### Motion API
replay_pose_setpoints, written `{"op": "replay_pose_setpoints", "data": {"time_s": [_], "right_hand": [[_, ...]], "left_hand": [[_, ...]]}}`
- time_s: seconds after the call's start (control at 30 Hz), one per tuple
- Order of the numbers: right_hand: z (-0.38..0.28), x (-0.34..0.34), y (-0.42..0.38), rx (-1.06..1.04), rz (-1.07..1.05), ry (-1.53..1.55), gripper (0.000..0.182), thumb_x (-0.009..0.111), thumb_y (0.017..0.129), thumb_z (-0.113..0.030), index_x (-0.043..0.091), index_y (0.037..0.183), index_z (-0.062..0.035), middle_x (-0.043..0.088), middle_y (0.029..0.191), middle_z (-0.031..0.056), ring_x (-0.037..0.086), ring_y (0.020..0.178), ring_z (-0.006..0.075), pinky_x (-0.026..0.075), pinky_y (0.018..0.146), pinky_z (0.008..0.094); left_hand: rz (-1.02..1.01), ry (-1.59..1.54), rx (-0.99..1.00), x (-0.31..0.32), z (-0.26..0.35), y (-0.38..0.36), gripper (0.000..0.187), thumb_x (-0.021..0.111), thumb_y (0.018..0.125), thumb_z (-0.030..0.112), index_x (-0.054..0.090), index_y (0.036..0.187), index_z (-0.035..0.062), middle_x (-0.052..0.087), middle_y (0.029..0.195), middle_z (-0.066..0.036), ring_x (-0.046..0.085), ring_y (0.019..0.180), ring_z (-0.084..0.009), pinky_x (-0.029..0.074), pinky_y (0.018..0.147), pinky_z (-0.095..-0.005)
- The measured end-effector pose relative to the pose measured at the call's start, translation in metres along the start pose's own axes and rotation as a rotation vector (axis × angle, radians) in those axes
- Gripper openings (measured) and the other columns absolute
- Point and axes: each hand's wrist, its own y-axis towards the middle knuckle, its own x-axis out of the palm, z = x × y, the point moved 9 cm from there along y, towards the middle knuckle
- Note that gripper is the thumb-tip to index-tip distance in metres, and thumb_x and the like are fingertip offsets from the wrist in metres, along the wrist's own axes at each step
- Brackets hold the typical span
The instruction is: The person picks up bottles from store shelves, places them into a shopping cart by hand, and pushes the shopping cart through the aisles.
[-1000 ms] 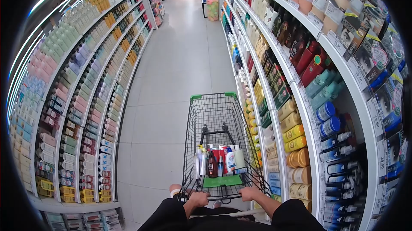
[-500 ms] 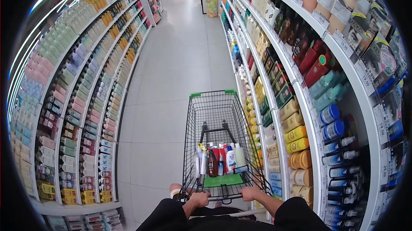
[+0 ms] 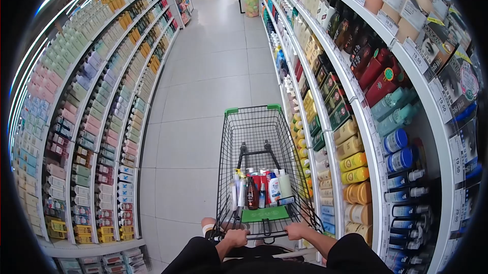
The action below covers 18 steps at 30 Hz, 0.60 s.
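A black wire shopping cart [image 3: 226, 167] with green corner pieces stands in front of me. Its handle [image 3: 268, 235] runs across just below the green flap [image 3: 264, 215]. My left hand [image 3: 235, 237] is closed around the handle's left part, and my right hand [image 3: 297, 231] grips it further right. Inside the near end of the basket stand a brown bottle [image 3: 252, 195], a white bottle with a blue label [image 3: 274, 189], a pale green bottle [image 3: 284, 184] and several other packages. Left of my left hand, a bit of bare skin with a white band shows; I cannot make out what it is.
Close along the cart's right side runs a shelf [image 3: 378, 192] stocked with bottles, jars and boxes. Across the aisle on the left stands another long shelf [image 3: 94, 182] of bottles. Grey tiled floor [image 3: 195, 96] stretches ahead, and a bin of colourful items [image 3: 251, 3] stands far off.
The view has shifted slightly, so the products on the right shelf appear a little further right. Both hands keep their hold on the handle, and the packages stay put in the basket.
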Motion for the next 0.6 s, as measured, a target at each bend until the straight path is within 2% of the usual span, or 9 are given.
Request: {"op": "replay_pose_setpoints", "data": {"time_s": [0.5, 0.6], "right_hand": [[0.01, -0.02, 0.01, 0.019, 0.022, 0.015, 0.031, 0.057, 0.078, -0.024, 0.065, 0.106, -0.0124, 0.07, 0.105, 0.0154, 0.066, 0.1, 0.0359, 0.053, 0.079, 0.052], [-0.004, -0.051, -0.007, 0.024, 0.016, -0.024, 0.032, 0.057, 0.078, -0.023, 0.066, 0.107, -0.0123, 0.07, 0.104, 0.0159, 0.066, 0.099, 0.0363, 0.053, 0.081, 0.0517]], "left_hand": [[0.022, 0.01, -0.006, -0.022, -0.004, 0.01, 0.051, 0.052, 0.082, 0.023, 0.059, 0.132, 0.0186, 0.068, 0.118, -0.018, 0.066, 0.108, -0.0342, 0.052, 0.089, -0.0477], [0.034, 0.016, 0.002, -0.026, -0.007, 0.016, 0.051, 0.051, 0.082, 0.022, 0.06, 0.132, 0.0195, 0.067, 0.119, -0.017, 0.066, 0.109, -0.0338, 0.052, 0.09, -0.0468]]}}
